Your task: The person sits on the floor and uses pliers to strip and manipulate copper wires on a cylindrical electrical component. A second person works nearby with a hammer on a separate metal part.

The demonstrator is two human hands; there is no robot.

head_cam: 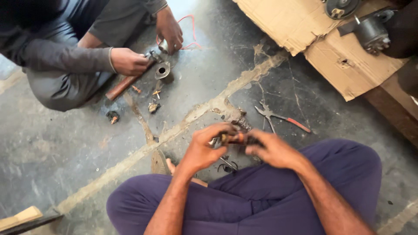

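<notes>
Between the two grips, above the crossed legs in purple trousers (261,196): small dark cylindrical metal part with a coppery-orange band (237,139), held clear of the cracked grey concrete floor (65,148). Long axis roughly level, running from one grip to the other. Left hand (204,146) clenched on the near end, fingers curled over the top; right hand (272,150) closed on the far end, motion-blurred, so exact finger placement not readable. Both grips equally near, both touching; neither released. Whether the part is one piece or two pressed together: cannot tell.

Just beyond the grips, on the floor: slim pliers with red handles (283,118), lying tilted, jaws pointing toward the grips, handles away to the right. Just below the left grip: tangle of thin dark wire (227,166), partly hidden.

Well beyond, up and to the left: second person in grey clothing, crouched, one hand (128,61) on a brown wooden-handled tool (124,85), other hand (170,30) at a small metal cup-shaped piece (163,70); red wire (191,30) behind. Small loose fittings scattered between.

Far right of the grips: torn brown cardboard sheet (305,30) carrying a dark grey motor body (372,32).
</notes>
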